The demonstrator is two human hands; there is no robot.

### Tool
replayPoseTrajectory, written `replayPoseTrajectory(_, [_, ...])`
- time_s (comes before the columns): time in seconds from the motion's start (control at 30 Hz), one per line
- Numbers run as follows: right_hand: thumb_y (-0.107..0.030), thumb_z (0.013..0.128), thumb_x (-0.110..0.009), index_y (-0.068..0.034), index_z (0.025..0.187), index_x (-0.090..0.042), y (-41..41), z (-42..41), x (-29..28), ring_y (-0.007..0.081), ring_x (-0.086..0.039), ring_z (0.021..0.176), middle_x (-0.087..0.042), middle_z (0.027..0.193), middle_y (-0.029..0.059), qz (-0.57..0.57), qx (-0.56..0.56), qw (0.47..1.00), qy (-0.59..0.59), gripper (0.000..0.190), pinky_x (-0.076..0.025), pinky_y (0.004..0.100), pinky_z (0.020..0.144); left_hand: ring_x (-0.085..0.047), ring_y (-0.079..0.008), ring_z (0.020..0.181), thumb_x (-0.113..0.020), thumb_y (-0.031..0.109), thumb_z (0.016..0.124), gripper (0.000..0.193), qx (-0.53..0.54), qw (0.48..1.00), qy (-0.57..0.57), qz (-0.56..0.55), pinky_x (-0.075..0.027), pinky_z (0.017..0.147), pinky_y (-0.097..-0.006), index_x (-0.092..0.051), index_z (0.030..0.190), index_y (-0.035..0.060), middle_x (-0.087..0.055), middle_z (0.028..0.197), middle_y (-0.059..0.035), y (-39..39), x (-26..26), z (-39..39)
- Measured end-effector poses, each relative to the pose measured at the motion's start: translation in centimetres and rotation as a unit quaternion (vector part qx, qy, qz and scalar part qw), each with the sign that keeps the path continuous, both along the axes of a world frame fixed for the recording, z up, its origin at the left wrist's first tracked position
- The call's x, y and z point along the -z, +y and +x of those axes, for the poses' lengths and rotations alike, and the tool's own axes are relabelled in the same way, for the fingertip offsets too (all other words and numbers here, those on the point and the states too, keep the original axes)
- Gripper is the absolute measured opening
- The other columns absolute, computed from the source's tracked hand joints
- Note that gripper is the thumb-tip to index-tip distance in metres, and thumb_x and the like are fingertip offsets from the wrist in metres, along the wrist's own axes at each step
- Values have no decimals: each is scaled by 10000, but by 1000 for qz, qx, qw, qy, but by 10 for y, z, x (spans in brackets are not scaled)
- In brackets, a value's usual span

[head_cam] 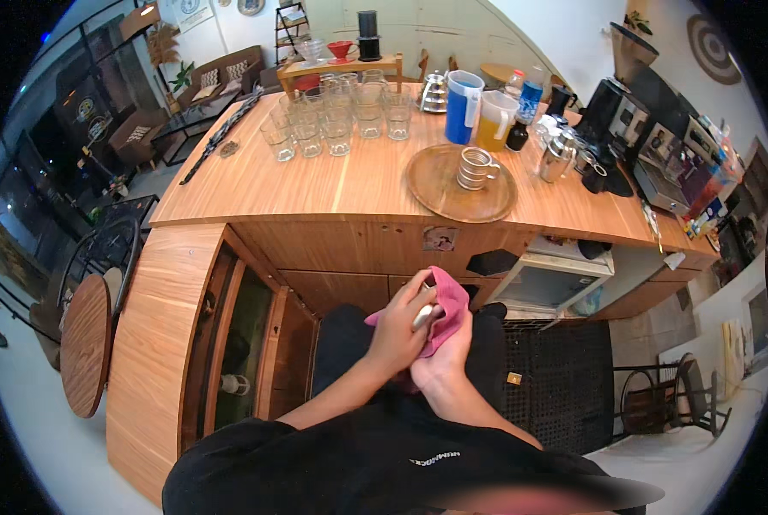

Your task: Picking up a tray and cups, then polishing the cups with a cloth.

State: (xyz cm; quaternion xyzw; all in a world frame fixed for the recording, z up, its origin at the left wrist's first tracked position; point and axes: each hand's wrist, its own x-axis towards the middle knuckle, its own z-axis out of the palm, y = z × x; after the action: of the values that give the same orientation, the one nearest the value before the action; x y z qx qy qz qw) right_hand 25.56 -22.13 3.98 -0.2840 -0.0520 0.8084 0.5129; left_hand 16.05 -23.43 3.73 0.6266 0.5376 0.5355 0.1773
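In front of my lap, below the counter's edge, both hands are around a pink cloth [449, 309]. My left hand [400, 325] grips a small, light, shiny object [424, 315], mostly hidden by fingers and cloth; its kind I cannot tell. My right hand [445, 360] is under the cloth and holds it from the right side. Beyond them, a round wooden tray [432, 193] lies on the counter with a ribbed glass mug [474, 170] on it. Clear drinking glasses [339, 135] stand grouped farther back.
The wooden counter [293, 193] bears a blue pitcher [462, 109], a yellow-filled pitcher [494, 122], a steel kettle [433, 93], a steel shaker [556, 158], a coffee grinder [615, 116] and a folded umbrella [223, 132]. A lower wooden counter [152, 322] stands left.
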Motion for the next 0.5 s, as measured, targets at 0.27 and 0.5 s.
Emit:
replayPoseTrajectory(0.27, [-409, 1039, -437, -117, 1280, -595, -6, -3, 38, 287, -608, 1160, -641, 1248, 108, 23, -102, 984, 147, 410, -480, 488, 1033, -514, -334, 1304, -619, 122, 960, 154, 68, 997, -37, 22, -386, 1092, -447, -600, 1082, 31, -517, 1398, -217, -15, 16, -23])
replayPoseTrajectory(0.5, [-414, 1044, -486, -83, 1239, -580, 7, 6, 64, 261, -618, 1120, -642, 1235, 78, 34, -100, 992, 69, 396, -491, 424, 984, -555, -376, 1230, -755, 202, 838, 700, 40, 996, -74, -38, -451, 1013, -419, -359, 1357, -51, -411, 1460, -275, -31, 7, -26])
